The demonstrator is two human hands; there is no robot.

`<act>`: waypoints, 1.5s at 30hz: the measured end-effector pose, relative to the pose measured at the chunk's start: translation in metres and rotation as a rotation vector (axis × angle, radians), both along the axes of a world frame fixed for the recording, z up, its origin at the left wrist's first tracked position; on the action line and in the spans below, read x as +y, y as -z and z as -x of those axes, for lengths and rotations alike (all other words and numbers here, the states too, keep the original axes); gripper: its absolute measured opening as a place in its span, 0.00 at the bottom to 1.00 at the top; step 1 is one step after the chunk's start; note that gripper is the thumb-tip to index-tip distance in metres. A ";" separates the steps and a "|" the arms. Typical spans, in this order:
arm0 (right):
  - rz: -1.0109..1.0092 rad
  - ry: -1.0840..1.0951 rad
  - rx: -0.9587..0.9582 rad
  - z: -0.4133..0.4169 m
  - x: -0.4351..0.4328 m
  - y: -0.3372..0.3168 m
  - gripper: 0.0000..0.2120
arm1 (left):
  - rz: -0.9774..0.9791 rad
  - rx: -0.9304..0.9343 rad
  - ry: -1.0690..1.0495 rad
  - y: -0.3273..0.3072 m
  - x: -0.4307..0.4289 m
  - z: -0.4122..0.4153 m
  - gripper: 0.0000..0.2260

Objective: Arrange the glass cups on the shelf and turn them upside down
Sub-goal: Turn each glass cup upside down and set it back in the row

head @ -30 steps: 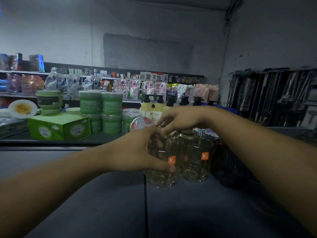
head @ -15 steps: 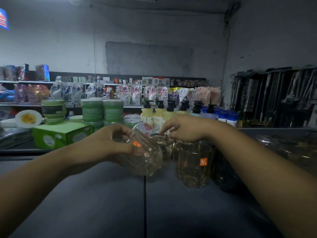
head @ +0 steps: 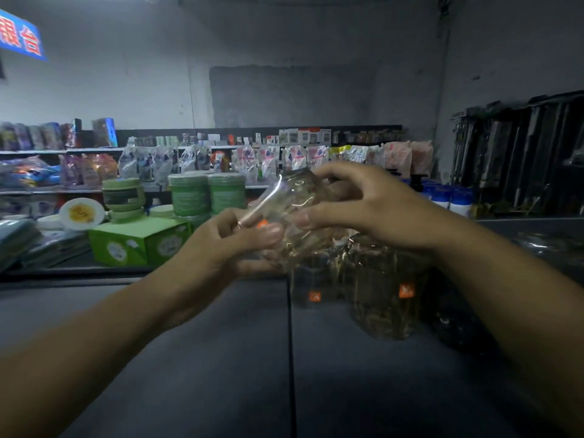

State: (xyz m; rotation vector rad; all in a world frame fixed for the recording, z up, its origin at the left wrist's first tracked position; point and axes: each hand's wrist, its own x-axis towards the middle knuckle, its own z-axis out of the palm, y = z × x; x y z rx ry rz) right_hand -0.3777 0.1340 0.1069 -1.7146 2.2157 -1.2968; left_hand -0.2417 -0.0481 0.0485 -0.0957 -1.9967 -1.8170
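Gripping one tilted glass cup (head: 290,203) above the dark shelf (head: 221,358) were both hands; left hand (head: 227,245) had thumb and fingers curled round the lower end, by the orange sticker; right hand (head: 373,210) pinched the upper end, fingers bent over the glass; cup was clear of the shelf, roughly on its side. Just beyond and below, two standing cups (head: 385,298) sat on the shelf right of its seam, each with an orange sticker; mouth-up or mouth-down unclear. Farther left: green box (head: 139,245); stacked green jars (head: 205,194) behind it. Far right: blue-capped bottles (head: 448,197); back rack carried pouches (head: 303,156).
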 end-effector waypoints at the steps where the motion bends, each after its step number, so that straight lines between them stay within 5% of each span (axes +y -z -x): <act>1: -0.029 0.003 0.014 0.001 0.004 -0.001 0.28 | 0.095 -0.024 -0.072 0.006 0.000 -0.005 0.32; 12: -0.380 0.024 0.290 -0.004 0.001 0.012 0.31 | 0.688 -0.127 -0.335 0.034 0.019 0.006 0.39; 20: -0.526 0.020 0.378 0.004 0.013 0.002 0.30 | 0.692 -0.063 -0.343 0.041 0.027 0.009 0.36; 28: -0.502 0.162 0.415 0.027 0.059 0.007 0.23 | 0.753 -0.066 -0.322 0.043 0.024 0.010 0.37; 34: -0.469 0.025 0.345 0.031 0.064 0.017 0.05 | 0.882 -0.116 -0.307 0.033 0.022 0.007 0.40; 40: -0.369 -0.020 0.334 0.037 0.068 0.022 0.03 | 1.226 0.150 -0.485 -0.020 0.041 0.004 0.21; 42: -0.316 -0.001 0.342 0.039 0.071 0.021 0.04 | 1.261 0.138 -0.412 -0.036 0.055 0.012 0.15; 45: -0.213 0.013 0.355 0.041 0.078 0.018 0.05 | 1.287 0.031 -0.294 -0.050 0.077 0.028 0.19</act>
